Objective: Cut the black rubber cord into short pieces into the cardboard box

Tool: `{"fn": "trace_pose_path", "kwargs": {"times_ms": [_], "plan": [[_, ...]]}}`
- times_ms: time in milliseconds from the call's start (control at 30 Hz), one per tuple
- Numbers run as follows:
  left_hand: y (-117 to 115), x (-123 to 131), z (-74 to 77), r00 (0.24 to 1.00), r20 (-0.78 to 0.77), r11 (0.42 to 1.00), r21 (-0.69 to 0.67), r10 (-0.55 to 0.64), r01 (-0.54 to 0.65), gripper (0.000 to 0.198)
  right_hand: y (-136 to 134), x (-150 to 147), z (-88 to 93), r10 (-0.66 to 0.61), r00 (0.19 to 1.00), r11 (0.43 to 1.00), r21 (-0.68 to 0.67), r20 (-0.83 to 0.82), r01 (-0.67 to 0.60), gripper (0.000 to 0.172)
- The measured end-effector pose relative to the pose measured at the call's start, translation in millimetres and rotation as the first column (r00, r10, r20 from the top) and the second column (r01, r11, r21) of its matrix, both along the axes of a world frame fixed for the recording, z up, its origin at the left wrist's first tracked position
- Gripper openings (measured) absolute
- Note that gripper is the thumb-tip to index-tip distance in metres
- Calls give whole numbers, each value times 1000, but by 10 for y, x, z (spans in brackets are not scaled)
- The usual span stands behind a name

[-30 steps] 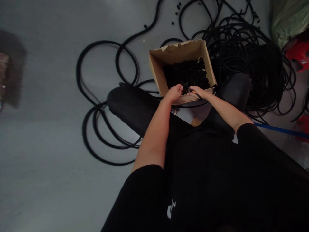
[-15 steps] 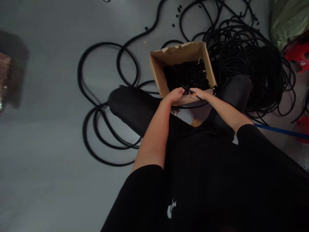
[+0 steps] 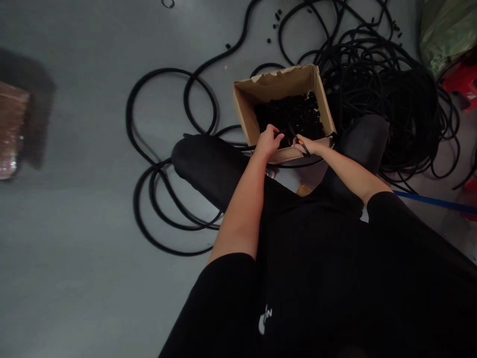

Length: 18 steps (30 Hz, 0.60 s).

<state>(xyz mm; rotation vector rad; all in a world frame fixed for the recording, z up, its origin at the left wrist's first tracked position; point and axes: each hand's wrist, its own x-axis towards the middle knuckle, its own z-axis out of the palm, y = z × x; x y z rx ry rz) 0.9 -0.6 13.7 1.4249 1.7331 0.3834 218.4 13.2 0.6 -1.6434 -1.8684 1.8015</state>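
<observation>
My left hand is over the near left side of an open cardboard box, its fingers bent round a small black piece that is mostly hidden. In my right hand, at the box's near edge, is a pair of scissors with black and orange handles. Their dark blades point up into the box and stand apart from my left fingers. Many short black pieces cover the bottom of the box.
Long black hose lies in loops on the grey floor at left, and a big tangled heap of it sits to the right. Small black bits are scattered beyond the box. A green bag and a red stool stand far right.
My left hand has moved left and up, away from the scissors. The scissors have turned more upright in my right hand, which has stayed in place.
</observation>
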Motion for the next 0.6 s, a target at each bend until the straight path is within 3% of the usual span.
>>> {"fn": "trace_pose_path", "kwargs": {"times_ms": [167, 300, 500, 600], "plan": [[18, 11, -105, 999, 39, 1000, 6, -25, 24, 27, -32, -24, -122, 71, 992, 997, 16, -109, -69, 45], [36, -12, -191, 999, 35, 999, 29, -35, 34, 24, -2, -36, -207, 78, 995, 996, 36, -68, -76, 41], [27, -25, -191, 998, -26, 999, 1, -54, 54, 27, 19, -50, -233, 139, 978, 984, 128, -154, -120, 45], [18, -20, -183, 998, -11, 997, 38, -64, 65, 25, 40, -55, -234, 147, 985, 980, 148, -88, -133, 39]]}}
